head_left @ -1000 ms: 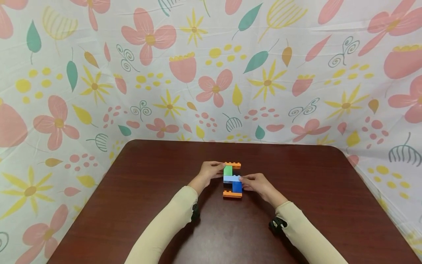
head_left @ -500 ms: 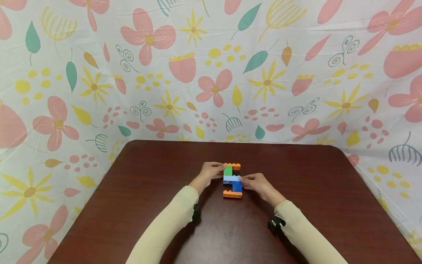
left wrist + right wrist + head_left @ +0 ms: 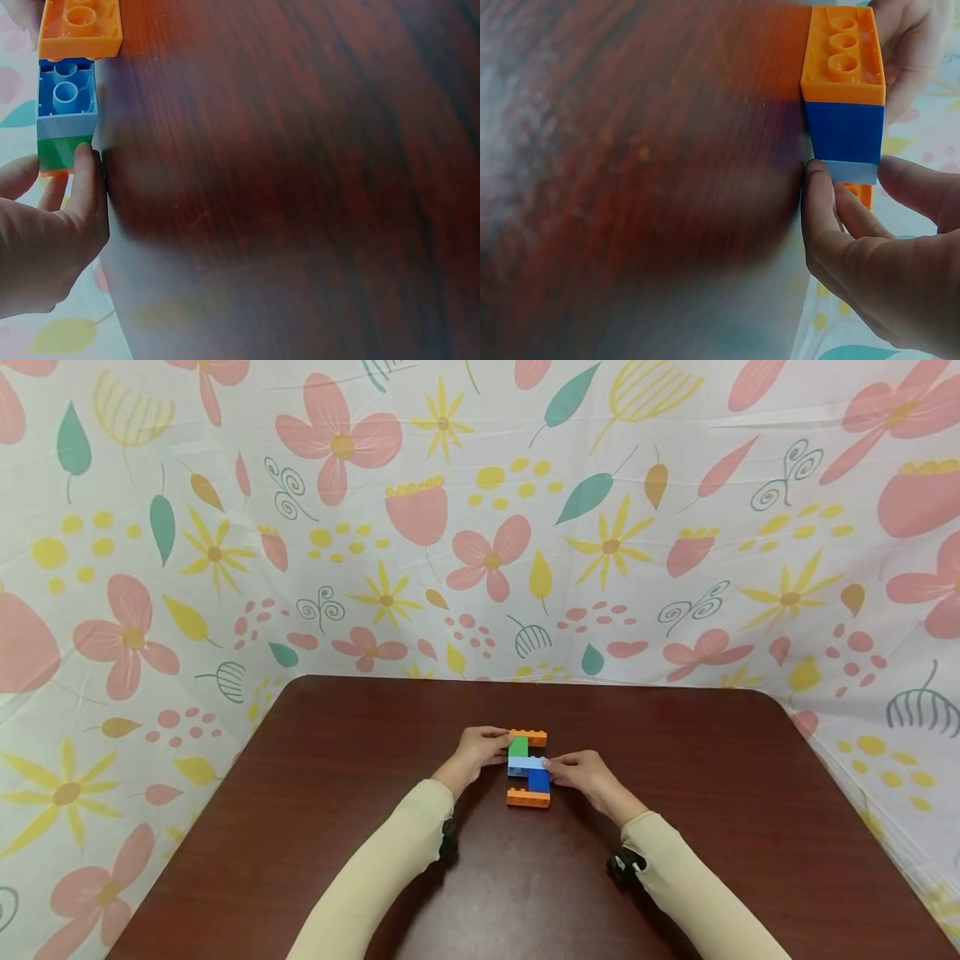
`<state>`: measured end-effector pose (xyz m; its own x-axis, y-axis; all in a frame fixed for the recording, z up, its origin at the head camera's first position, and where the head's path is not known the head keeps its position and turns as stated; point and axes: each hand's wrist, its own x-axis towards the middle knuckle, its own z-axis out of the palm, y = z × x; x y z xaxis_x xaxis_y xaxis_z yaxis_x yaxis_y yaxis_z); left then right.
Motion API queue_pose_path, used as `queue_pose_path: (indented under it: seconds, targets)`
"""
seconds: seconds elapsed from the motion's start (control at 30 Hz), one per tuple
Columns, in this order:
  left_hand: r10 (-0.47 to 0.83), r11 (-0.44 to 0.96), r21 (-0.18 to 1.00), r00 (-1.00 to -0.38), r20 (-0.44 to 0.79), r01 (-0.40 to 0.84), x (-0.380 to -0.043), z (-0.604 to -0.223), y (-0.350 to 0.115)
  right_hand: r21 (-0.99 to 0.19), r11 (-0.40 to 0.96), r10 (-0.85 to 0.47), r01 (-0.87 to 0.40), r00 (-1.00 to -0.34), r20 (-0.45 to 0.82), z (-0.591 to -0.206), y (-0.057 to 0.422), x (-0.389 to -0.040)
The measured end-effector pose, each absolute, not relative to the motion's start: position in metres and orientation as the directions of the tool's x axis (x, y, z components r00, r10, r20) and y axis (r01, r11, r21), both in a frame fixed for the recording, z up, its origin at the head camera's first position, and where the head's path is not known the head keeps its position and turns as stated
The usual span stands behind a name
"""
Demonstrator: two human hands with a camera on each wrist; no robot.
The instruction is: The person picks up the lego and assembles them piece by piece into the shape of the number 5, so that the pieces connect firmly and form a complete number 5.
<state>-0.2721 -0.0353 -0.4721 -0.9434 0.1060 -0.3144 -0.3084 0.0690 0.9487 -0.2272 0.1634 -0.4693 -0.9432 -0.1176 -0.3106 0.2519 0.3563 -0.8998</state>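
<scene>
Joined toy building bricks lie in a stepped row on the table, in the middle of the head view. From far to near come an orange brick (image 3: 536, 738), a green brick (image 3: 518, 747), a light blue brick (image 3: 527, 763), a dark blue brick (image 3: 539, 781) and a second orange brick (image 3: 528, 798). My left hand (image 3: 480, 749) pinches the green brick from the left, its fingers on either side in the left wrist view. On the right, my right hand (image 3: 588, 774) pinches the end of the light blue brick between thumb and fingers, as the right wrist view shows.
The dark red-brown table (image 3: 337, 760) extends on all sides of the bricks. Behind it hangs a white cloth (image 3: 480, 635) printed with flowers and leaves. Dark wrist devices sit beneath both cream sleeves (image 3: 390, 852).
</scene>
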Motion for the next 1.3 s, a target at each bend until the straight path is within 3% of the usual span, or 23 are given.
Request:
queue_pose_path:
  seconds: [1.3]
  targets:
    - [0.111, 0.137, 0.966, -0.965, -0.237, -0.221, -0.2733, -0.4703, -0.0407, -0.897, 0.381, -0.129, 0.223, -0.948, -0.290, -0.4640, 0.1723, -0.2273]
